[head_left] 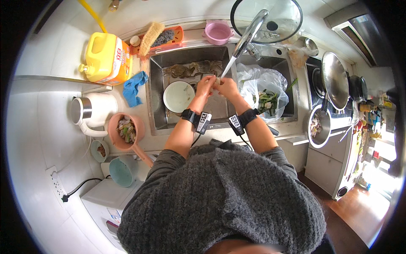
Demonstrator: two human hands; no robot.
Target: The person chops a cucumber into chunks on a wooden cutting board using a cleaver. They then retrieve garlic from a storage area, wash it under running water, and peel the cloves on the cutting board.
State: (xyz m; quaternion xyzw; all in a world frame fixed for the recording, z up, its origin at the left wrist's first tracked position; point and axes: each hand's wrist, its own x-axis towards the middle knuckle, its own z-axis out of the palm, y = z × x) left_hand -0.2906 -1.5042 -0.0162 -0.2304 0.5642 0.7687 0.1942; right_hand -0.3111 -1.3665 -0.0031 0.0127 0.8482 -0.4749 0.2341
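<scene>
Over the left basin (158, 120) of the metal sink, my left hand (204, 87) and my right hand (228, 89) meet with curled fingers. Between them is something small and pale, mostly covered by the fingers; its kind cannot be made out. Water runs from the tap (249, 36) down onto the hands. Left of my left hand, a white dish (179, 97) rests in the basin. A crumpled brownish wet cloth (201, 67) lies along the basin's back wall. In the right basin sits a clear plastic bag (252, 80) holding green vegetable scraps (267, 102).
On the left counter stand a yellow jug (105, 59), a blue cloth (135, 89), a white kettle (95, 111) and a pink long-handled pot (112, 127) with food. A pink bowl (218, 32) and glass lid (266, 19) are behind. Pans (335, 80) occupy the right-hand stove.
</scene>
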